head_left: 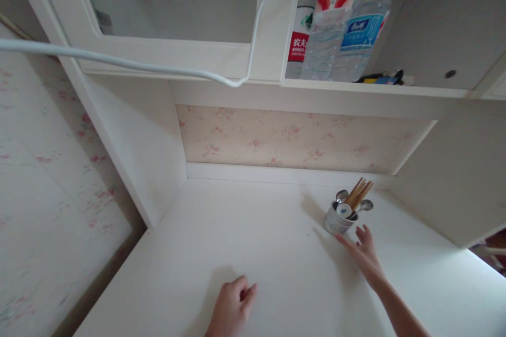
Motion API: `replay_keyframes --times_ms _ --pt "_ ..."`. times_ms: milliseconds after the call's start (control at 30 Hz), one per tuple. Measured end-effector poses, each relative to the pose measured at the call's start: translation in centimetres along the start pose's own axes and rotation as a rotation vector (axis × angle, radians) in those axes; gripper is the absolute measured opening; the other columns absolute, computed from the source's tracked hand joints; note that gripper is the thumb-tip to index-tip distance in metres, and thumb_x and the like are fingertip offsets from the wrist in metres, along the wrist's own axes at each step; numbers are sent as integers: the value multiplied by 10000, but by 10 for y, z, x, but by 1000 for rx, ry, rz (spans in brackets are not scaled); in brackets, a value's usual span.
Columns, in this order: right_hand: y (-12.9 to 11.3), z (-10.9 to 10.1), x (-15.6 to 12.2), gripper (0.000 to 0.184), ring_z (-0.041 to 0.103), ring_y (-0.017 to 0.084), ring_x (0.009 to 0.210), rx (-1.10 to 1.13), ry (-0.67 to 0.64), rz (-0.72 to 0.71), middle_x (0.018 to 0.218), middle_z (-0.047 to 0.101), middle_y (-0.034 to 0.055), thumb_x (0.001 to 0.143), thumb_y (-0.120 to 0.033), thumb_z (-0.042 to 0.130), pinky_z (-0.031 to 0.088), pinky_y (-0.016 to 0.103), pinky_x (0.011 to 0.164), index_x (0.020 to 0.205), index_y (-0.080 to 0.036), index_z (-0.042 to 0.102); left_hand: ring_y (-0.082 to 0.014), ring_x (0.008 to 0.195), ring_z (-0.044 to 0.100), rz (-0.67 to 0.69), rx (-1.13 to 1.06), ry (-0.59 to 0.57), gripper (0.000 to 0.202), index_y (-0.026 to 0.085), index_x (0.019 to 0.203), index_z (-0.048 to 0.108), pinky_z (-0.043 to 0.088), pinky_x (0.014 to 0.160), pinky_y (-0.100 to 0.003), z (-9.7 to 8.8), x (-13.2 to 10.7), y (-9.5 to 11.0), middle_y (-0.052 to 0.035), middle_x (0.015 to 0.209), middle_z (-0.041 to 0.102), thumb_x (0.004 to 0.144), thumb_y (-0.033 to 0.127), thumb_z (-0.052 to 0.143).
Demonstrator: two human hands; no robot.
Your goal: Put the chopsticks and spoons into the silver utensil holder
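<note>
A white perforated utensil holder (335,221) stands on the white countertop (253,221), towards the back right. Wooden chopsticks (359,193), metal spoons (366,205) and a white piece with a blue mark (343,210), perhaps a ceramic spoon, stick out of its top. My right hand (364,257) is just in front of the holder, thumb and fingers spread apart. One fingertip is close to the holder's base; whether it touches I cannot tell. My left hand (233,303) is at the lower middle, over the counter, fingers curled in with nothing visible in them.
Overhead, a white cabinet shelf (375,89) holds plastic water bottles (330,26) and small dark and yellow items (381,79). A white cable (158,67) hangs across the upper left. Side panels (130,142) border the counter, and floral wallpaper (276,137) covers the back wall.
</note>
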State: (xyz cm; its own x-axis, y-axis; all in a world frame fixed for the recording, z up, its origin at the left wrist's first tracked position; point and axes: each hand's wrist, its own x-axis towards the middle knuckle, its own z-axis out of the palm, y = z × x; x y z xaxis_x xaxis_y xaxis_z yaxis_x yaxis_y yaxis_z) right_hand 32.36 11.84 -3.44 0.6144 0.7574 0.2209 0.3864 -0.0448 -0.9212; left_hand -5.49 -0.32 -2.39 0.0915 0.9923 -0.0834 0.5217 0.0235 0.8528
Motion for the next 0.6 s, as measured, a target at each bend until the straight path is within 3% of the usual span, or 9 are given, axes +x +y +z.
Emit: replay_keyframes --times_ms 100,267,400,500,600 --pt "5 -13 -24 1048 410 336 1274 3 -38 49 1388 418 169 538 -569 744 381 462 1012 1407 -226 269 -95 508 311 -4 -14 -11 406 207 568 325 208 501 -238 -2 -1 1 66 507 296 843 485 430" --pt "-11 -9 -81 797 578 303 1061 -22 -37 14 1148 601 95 612 -604 684 478 424 888 1273 -236 436 -99 522 324 7 -17 -2 404 204 579 339 219 510 -238 -2 -6 2 62 521 314 854 488 424" --pt "-36 25 -137 498 648 270 851 -16 -301 32 896 678 58 711 -592 615 522 365 700 1064 -244 572 -101 521 339 0 -9 -7 405 205 586 345 223 511 -239 -1 -7 3 58 519 328 860 495 411" --pt "-51 53 -169 393 629 214 656 28 -510 -92 858 674 41 785 -546 558 498 326 580 1050 -256 581 -101 513 342 -4 -15 -9 403 206 586 349 222 506 -240 0 -5 1 58 514 331 858 495 415" --pt "-60 68 -179 286 610 193 634 -81 -662 -269 857 667 25 825 -475 537 483 319 615 1019 -279 613 -101 510 345 -4 -10 -19 406 206 586 348 223 507 -240 1 -2 -3 58 513 335 858 500 415"
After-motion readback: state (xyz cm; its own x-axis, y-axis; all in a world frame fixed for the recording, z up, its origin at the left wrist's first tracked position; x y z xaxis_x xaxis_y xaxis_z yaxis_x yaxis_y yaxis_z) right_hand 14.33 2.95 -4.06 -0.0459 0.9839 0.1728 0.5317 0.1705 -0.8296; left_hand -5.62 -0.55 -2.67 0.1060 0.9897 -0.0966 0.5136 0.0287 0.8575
